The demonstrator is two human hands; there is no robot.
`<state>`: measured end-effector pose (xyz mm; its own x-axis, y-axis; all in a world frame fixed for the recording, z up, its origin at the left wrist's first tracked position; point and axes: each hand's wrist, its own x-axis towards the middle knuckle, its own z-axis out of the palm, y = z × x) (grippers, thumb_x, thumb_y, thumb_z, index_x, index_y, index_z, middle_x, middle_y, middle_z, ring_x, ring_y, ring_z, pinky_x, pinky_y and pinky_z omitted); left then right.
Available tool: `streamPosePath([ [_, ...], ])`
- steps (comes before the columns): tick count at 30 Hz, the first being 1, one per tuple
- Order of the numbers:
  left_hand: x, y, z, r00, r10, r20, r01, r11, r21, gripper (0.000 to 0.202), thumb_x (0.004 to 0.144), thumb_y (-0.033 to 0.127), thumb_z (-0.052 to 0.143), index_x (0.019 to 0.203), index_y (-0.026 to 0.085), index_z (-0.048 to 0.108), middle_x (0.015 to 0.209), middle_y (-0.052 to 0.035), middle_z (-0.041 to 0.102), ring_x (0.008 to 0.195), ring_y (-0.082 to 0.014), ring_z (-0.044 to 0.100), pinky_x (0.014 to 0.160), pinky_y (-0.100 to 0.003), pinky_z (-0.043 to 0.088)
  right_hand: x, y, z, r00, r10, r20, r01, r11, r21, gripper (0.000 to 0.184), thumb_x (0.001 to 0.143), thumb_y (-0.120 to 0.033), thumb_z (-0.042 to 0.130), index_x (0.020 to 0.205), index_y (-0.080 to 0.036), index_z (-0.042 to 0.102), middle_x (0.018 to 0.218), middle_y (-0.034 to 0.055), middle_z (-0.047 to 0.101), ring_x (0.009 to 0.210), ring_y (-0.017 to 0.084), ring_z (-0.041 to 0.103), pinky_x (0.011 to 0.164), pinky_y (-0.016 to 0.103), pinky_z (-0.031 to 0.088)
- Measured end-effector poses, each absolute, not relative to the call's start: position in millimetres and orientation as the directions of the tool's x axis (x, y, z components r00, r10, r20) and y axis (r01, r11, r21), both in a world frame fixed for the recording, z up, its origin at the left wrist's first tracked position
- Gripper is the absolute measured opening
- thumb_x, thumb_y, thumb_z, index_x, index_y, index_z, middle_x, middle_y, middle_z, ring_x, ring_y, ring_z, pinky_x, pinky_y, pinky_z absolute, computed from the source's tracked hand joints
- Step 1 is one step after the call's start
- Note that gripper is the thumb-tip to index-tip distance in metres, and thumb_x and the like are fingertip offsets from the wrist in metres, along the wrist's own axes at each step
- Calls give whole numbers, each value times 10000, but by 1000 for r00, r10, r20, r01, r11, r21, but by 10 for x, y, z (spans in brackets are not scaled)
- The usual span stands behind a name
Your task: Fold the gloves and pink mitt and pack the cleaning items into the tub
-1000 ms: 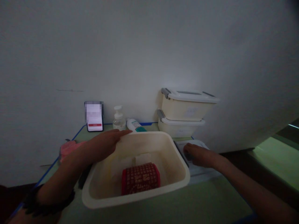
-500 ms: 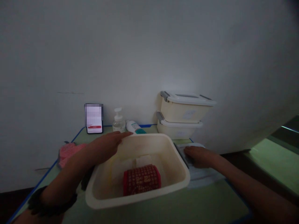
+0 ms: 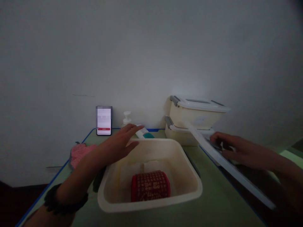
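In the right fingers (image 3: 216, 136), seemingly a lid (image 3: 236, 175).

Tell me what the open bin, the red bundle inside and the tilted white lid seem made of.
The open bin: probably smooth, fairly matte plastic, judging by its rounded, moulded-looking rim. The red bundle: likely woven or printed fabric, with gold-toned patterning and plain red edging. The white lid: apparently rigid plastic, its thin edge looking stiff; finish unclear.

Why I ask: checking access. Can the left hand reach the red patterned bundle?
Likely yes: the left hand is near the storage box's rim, and the lid, held aside, leaves the red patterned bundle uncovered.
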<state>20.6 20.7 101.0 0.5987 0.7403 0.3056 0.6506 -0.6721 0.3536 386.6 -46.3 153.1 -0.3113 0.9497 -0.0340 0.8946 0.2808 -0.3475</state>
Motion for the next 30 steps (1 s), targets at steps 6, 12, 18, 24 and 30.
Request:
streamPosePath([
  [6, 221, 149, 1127, 521, 573, 633, 545, -794, 270, 816, 766, 261, 604, 1397, 298, 87, 1370, -105, 238, 1258, -244, 298, 1013, -416, 350, 2851, -215, 1843, -513, 858, -21, 817, 481, -319, 235, 678, -157, 483, 909, -190, 505, 804, 19, 568, 667, 148, 495, 603, 273, 396],
  [12, 15, 227, 1187, 518, 512, 685, 479, -838, 263, 263, 796, 201, 550, 1056, 231, 573, 1297, -81, 440, 1250, -236, 354, 1010, -413, 340, 2423, 73, 1862, -689, 725, -1, 646, 614, -453, 319, 692, -133, 535, 1010, -164, 543, 843, 22, 588, 692, 131, 519, 621, 254, 418],
  [18, -269, 359, 1184, 453, 711, 538, 461, -703, 541, 223, 824, 235, 472, 957, 181, 643, 930, -44, 697, 806, -154, 641, 751, -257, 496, 2743, 161, 1721, -551, 821, 148, 535, 485, -692, 284, 826, -396, 505, 1027, -211, 584, 1093, 56, 602, 1011, 200, 538, 880, 351, 411],
  [24, -363, 394, 1192, 369, 819, 438, 517, -573, 636, 282, 794, 385, 527, 918, 174, 665, 894, -32, 715, 807, -177, 641, 726, -272, 508, 3014, 259, 1188, -272, 957, 100, 105, 132, -986, 408, 849, -519, 385, 1091, -245, 566, 1199, 62, 583, 1095, 227, 533, 916, 376, 417],
  [30, -240, 287, 1235, 408, 830, 380, 461, -546, 699, 305, 798, 390, 523, 996, 190, 642, 1021, -31, 685, 922, -199, 619, 834, -320, 484, 3030, 273, 1138, -418, 894, -160, 50, -153, -987, 422, 850, -499, 354, 1124, -226, 523, 1019, 87, 662, 720, 169, 657, 553, 258, 472],
])
